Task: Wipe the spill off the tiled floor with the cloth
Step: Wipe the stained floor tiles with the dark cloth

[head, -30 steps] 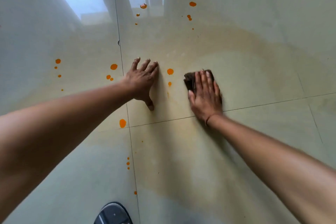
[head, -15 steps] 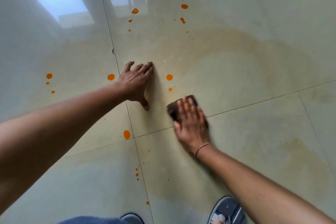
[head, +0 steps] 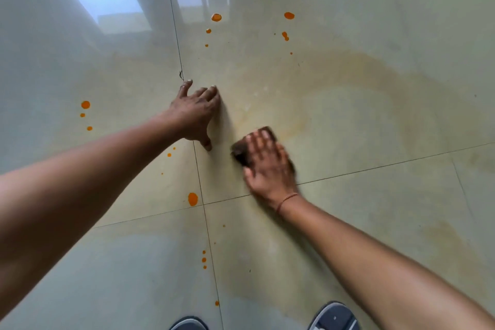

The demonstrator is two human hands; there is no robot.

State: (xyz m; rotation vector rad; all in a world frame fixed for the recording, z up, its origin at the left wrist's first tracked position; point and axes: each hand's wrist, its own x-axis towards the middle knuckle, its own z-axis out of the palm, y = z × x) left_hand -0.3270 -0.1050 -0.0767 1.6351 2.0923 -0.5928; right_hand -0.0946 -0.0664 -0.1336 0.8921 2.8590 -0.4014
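Our right hand (head: 267,166) lies flat, fingers straight, pressing the dark cloth (head: 239,153) onto the tiled floor (head: 375,222). Soft and wadded, the cloth should slide best under a broad palm. Just left of it, our left hand (head: 195,115) braces, spread on the tile. Orange drops (head: 192,199) dot the floor around both hands, and a yellowish smear (head: 348,67) lies beyond them.

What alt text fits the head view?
A person's right hand presses a dark brown cloth flat on a glossy tiled floor, while the left hand braces on the tile beside it. Around them, orange drops and a pale yellow smear mark the tiles.
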